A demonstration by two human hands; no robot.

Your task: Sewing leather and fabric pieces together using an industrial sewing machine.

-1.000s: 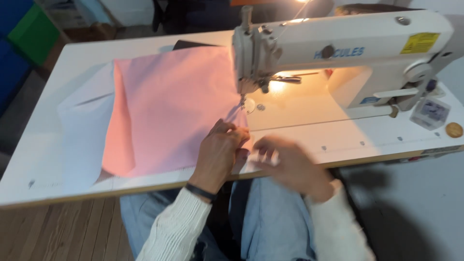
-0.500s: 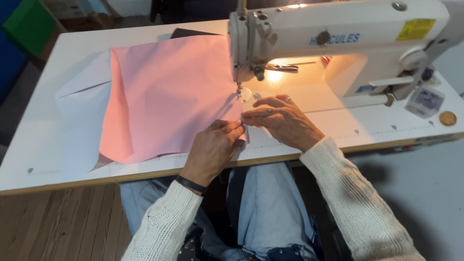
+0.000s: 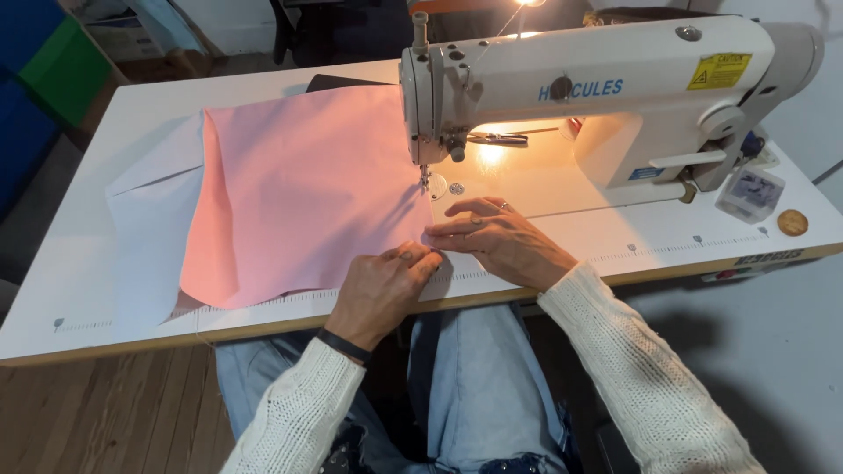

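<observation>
Head view: a white table (image 3: 105, 132) fills most of the frame, with a pale wooden edge along its near side and a printed ruler strip running just inside that edge. A pink cloth (image 3: 299, 193) lies flat at the centre left, its right edge reaching the needle (image 3: 424, 178) of a cream sewing machine (image 3: 615, 88) at 1 o'clock. A white sheet (image 3: 149, 219) shows from under the cloth at 9 o'clock. The machine's lamp throws a warm glow on the bed, where scissors (image 3: 496, 138) lie behind the needle. At 3 o'clock, near the table's right end, sit a small clear box (image 3: 749, 193) and a round brown disc (image 3: 792, 222).

The left hand (image 3: 386, 285) is curled, its fingertips pinching the cloth's near right corner. The right hand (image 3: 496, 237) lies flat, fingers spread and pressing on the same edge, just beside the left.

Below the table: blue jeans (image 3: 483, 386), wood floor (image 3: 97, 412) at 7 o'clock, grey floor at 4 o'clock. Blue and green bins (image 3: 53, 70) stand at 10 o'clock
</observation>
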